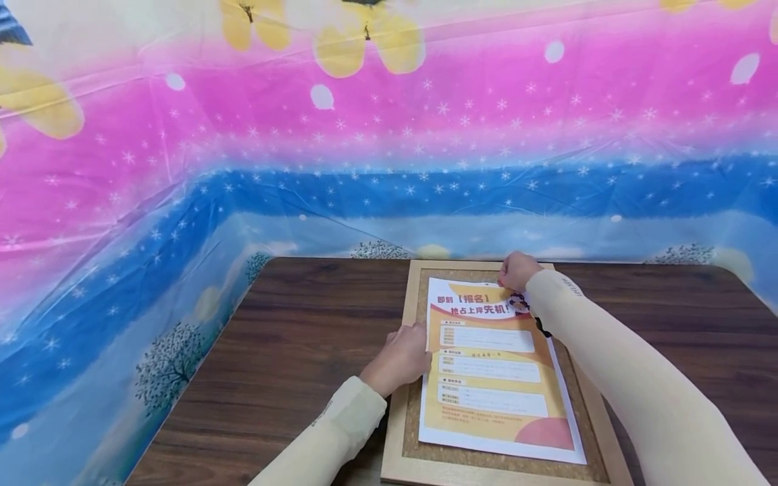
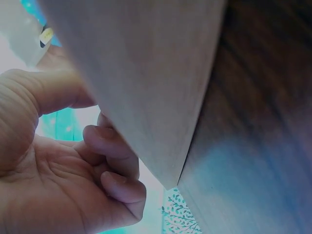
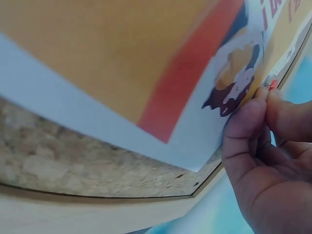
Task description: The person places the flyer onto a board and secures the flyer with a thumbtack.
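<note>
A printed poster sheet in yellow, white and red lies on a wood-framed cork board on the table. My right hand is at the sheet's top edge, toward the right corner. Thumb and index finger pinch a small red-headed pin there, seen in the right wrist view, most of it hidden by the fingertips. My left hand rests at the sheet's left edge, over the board's frame. In the left wrist view the frame's side hides its thumb tip, and the lower fingers bend loosely toward the palm.
The board stands on a dark wood-grain table, its top end near the table's far edge. A printed cloth in pink and blue hangs behind and along the left side.
</note>
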A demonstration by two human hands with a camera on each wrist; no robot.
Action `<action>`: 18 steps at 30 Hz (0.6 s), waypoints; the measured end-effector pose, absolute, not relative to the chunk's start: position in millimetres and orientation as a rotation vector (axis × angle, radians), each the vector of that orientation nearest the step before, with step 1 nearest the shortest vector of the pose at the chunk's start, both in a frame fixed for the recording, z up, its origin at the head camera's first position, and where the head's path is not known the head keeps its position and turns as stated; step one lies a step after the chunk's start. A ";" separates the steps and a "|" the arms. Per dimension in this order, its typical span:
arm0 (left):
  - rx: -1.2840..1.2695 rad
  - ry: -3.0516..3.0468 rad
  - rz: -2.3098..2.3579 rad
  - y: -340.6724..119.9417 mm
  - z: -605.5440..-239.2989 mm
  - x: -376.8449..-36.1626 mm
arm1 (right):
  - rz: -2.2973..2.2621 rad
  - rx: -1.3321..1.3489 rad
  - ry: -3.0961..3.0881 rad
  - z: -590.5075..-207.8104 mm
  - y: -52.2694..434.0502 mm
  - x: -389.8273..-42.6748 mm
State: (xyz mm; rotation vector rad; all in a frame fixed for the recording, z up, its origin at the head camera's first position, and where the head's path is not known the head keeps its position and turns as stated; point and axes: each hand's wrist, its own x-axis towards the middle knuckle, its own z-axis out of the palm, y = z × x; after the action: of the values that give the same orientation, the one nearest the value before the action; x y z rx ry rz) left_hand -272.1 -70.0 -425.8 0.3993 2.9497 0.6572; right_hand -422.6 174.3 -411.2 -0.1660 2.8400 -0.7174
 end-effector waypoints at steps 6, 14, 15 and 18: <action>0.380 2.924 0.724 -73.0 -428.9 -270.4 | -0.679 -0.119 2.825 -407.0 165.3 -418.9; 0.365 2.905 0.765 -74.0 -428.6 -268.9 | -0.692 -0.105 2.824 -411.8 165.5 -421.1; 0.360 2.904 0.765 -73.9 -429.0 -268.8 | -0.689 -0.104 2.825 -412.7 165.0 -421.1; 0.351 2.899 0.770 -73.4 -430.0 -269.1 | -0.674 -0.094 2.830 -415.0 163.4 -420.8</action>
State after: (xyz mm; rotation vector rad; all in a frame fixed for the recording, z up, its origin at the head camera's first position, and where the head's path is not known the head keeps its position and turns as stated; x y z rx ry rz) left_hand -269.1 -73.4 -430.0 0.3506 2.8994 0.7696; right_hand -420.8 163.4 -415.0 -0.0943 2.8305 -0.6742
